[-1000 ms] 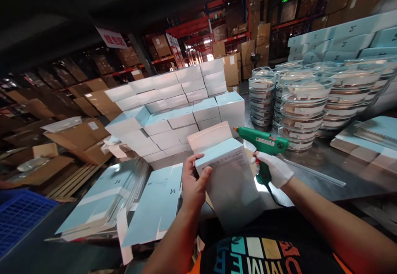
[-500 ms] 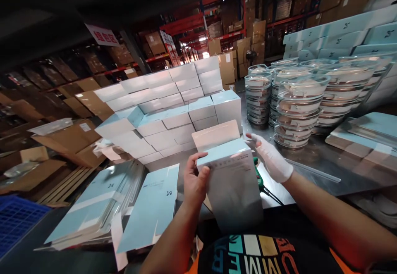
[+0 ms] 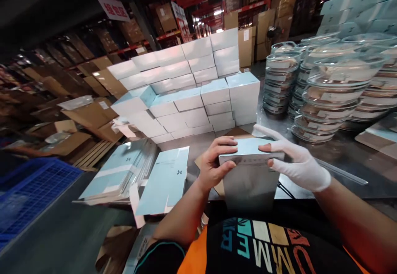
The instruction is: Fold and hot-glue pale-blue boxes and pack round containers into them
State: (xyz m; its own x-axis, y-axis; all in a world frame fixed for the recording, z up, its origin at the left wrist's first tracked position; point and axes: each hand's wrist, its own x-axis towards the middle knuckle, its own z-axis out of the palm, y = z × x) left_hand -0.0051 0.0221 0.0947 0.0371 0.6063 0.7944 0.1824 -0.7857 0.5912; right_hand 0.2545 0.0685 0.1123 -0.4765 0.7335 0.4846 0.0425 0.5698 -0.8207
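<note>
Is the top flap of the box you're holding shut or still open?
Shut. The flap lies flat across the top of the box, with the left hand and the gloved right hand pressing down on it.

At six o'clock, the person's black T-shirt (image 3: 266, 245) bears large multicoloured letters, seen upside down, reading "UMMER". At eleven o'clock hangs a white sign (image 3: 112, 8) with red characters, too blurred to read. The flat blue cartons (image 3: 166, 179) carry a small dark logo mark, illegible.

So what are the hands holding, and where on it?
Both hold one pale blue box at its top end: left hand on its left corner, gloved right hand on its right.
</note>
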